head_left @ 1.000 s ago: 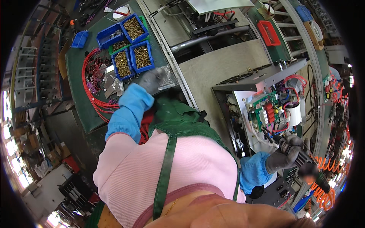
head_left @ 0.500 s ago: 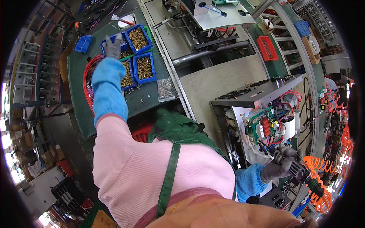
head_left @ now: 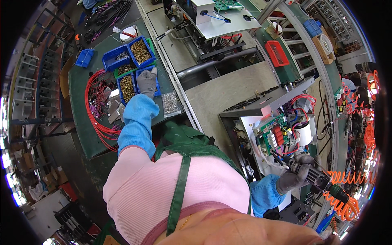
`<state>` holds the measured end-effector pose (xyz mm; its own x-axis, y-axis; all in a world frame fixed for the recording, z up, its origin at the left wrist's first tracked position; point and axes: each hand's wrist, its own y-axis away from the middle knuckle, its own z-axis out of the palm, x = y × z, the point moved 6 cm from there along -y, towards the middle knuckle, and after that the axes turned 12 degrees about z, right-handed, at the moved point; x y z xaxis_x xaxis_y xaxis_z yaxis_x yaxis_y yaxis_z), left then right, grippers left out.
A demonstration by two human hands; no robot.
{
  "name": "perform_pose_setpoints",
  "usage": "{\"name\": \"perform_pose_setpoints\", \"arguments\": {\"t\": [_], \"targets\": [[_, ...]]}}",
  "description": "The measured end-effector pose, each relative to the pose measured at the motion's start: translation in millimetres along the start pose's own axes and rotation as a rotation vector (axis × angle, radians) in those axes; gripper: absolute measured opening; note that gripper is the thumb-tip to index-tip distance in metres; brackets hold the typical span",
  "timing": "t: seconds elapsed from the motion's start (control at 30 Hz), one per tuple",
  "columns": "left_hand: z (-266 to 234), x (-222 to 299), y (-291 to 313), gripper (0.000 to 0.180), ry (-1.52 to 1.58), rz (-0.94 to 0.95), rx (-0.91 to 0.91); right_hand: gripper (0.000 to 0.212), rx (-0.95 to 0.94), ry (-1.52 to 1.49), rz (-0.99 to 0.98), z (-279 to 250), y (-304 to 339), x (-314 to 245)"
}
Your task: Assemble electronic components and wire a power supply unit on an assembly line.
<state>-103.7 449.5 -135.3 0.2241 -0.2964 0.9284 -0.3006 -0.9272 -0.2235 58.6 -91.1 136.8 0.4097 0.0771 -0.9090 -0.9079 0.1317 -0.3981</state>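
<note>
My left hand (head_left: 147, 83), in a grey glove, is down in the lower right blue bin (head_left: 159, 91), its fingers curled; whatever they hold is hidden. Brass screws fill the blue bin beside it (head_left: 127, 87) and the one behind (head_left: 141, 51). At the right, my gloved right hand (head_left: 297, 171) is closed around a black power screwdriver (head_left: 318, 178). Its tip points toward an open metal chassis (head_left: 267, 107) that holds a green circuit board (head_left: 269, 132), red parts and wiring. An orange coiled hose (head_left: 347, 204) is at the screwdriver's rear end.
A bag of small metal parts (head_left: 170, 103) lies by the bins. Red cables (head_left: 94, 118) loop at the table's left, near a small blue bin (head_left: 84, 58). A white tub (head_left: 128, 33) stands behind. Another chassis (head_left: 222, 24) and a red tray (head_left: 277, 53) are farther off.
My left hand has moved from the upper left blue bin, toward me and right, into the lower right one. The right hand keeps its grip on the screwdriver. The whole view has shifted slightly.
</note>
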Motion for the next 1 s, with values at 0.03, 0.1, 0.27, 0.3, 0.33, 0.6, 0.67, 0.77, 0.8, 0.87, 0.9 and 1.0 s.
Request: {"name": "perform_pose_setpoints", "arguments": {"t": [0.03, 0.1, 0.27, 0.3, 0.33, 0.6, 0.67, 0.77, 0.8, 0.87, 0.9, 1.0], "targets": [[2, -1, -1, 0.044, 0.119, -0.049, -0.012, 0.052, -0.012, -0.004, -0.004, 1, 0, 0], [8, 52, 3, 0.044, 0.13, -0.166, -0.034, 0.053, 0.0, -0.007, -0.002, -8, -2, 4], [14, 28, 2, 0.038, 0.378, -0.395, -0.064, 0.056, -0.043, 0.017, -0.021, -9, -3, 6], [13, 32, 3, 0.036, 0.285, -0.363, -0.117, 0.056, -0.037, 0.009, -0.015, -9, -2, 6], [13, 40, 3, 0.036, 0.192, -0.331, -0.172, 0.056, -0.029, 0.004, -0.009, -8, -2, 5], [-12, 1, -24, 0.045, -0.015, 0.048, 0.011, 0.056, 0.005, 0.031, -0.001, -8, -2, 6], [-22, -1, -28, 0.038, 0.107, -0.112, 0.031, 0.055, 0.006, 0.024, 0.0, -7, -2, 9], [-28, -17, -51, 0.033, 0.417, -0.093, 0.009, 0.054, 0.054, 0.025, 0.001, -15, -4, 13], [-35, -12, -53, 0.03, 0.127, 0.038, 0.071, 0.054, 0.046, 0.013, 0.006, -21, -4, 16], [-32, -17, -70, 0.03, 0.223, -0.002, 0.13, 0.05, 0.034, -0.008, -0.004, -17, -3, 12], [-31, -20, -78, 0.03, 0.319, -0.039, 0.194, 0.05, 0.043, -0.001, -0.004, -17, -2, 11], [-8, 24, -92, 0.032, 0.325, -0.005, -0.032, 0.047, 0.077, -0.014, 0.028, -23, 1, 14]]}}
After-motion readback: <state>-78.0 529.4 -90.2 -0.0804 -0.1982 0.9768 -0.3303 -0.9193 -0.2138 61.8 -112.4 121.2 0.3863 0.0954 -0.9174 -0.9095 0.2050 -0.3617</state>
